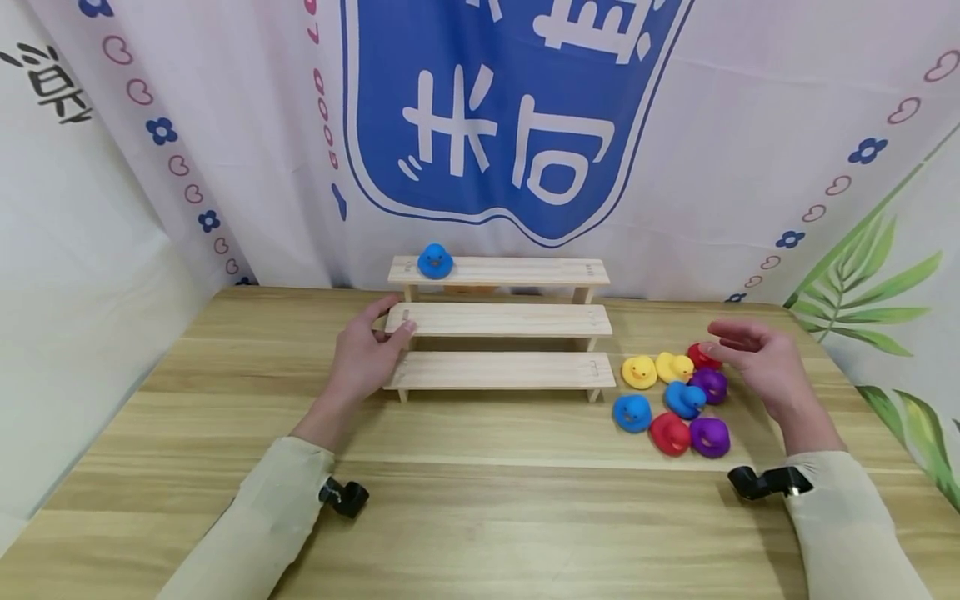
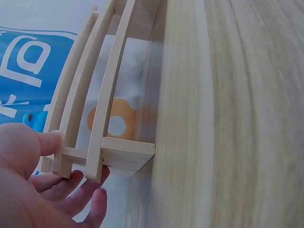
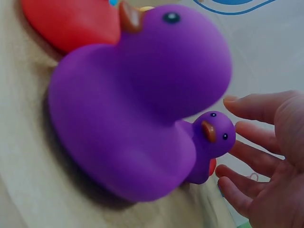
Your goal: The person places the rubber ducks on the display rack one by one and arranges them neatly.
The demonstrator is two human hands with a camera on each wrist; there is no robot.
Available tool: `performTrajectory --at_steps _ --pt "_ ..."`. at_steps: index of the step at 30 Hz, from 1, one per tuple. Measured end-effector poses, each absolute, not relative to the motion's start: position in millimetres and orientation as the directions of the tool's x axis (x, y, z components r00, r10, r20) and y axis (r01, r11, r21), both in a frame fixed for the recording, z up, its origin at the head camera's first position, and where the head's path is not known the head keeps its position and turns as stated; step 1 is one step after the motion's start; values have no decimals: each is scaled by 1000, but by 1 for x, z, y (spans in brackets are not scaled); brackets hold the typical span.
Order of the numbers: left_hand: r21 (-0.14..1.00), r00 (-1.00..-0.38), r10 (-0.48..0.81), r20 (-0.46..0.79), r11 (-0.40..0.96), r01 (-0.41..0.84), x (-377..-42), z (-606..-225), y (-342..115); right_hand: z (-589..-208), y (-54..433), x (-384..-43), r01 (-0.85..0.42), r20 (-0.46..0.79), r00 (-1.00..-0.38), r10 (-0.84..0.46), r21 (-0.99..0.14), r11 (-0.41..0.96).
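Observation:
A three-tier wooden stand (image 1: 498,318) stands near the back of the table. My left hand (image 1: 367,350) holds its left end, thumb on the middle tier and fingers underneath, as the left wrist view shows. One blue rubber duck (image 1: 435,262) sits on the top tier's left part. My right hand (image 1: 765,362) hovers with spread, loosely bent fingers beside the far red rubber duck (image 1: 703,357), which it partly covers. Nearby are a purple duck (image 1: 708,387) and a nearer purple duck (image 3: 123,118), which looms large in the right wrist view. Whether the fingers touch the red duck is unclear.
Right of the stand, the group also has yellow ducks (image 1: 639,372), blue ducks (image 1: 632,413) and a nearer red duck (image 1: 671,434). Behind the table (image 1: 480,517) hangs a printed cloth (image 1: 247,108). Each sleeve carries a black wrist camera (image 1: 345,497).

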State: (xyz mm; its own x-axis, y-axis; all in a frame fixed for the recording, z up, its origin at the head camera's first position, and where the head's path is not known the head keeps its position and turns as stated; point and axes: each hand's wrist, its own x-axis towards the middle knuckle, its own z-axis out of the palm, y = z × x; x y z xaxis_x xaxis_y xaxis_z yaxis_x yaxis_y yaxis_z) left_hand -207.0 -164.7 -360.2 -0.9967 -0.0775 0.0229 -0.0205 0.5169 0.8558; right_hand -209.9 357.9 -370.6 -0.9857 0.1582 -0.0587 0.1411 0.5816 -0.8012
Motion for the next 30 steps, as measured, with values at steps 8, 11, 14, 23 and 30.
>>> performTrajectory --at_steps 8,11,14,23,30 --pt "860 -997 -76 23 509 -18 -205 -359 -166 -377 359 -210 193 -134 -981 141 -776 600" --pt "864 -997 -71 23 503 -16 -205 -359 -167 -380 360 -210 196 -138 -980 142 -774 602" --pt "869 -998 -65 23 494 -12 -206 -361 -166 -381 361 -210 195 -135 -980 144 -773 604" --pt "868 -997 -72 36 497 -5 -208 -362 -165 -383 363 -209 202 -136 -979 153 -763 615" --pt "867 -996 -77 36 499 -7 -208 -362 -165 -383 364 -209 208 -150 -978 145 -749 629"
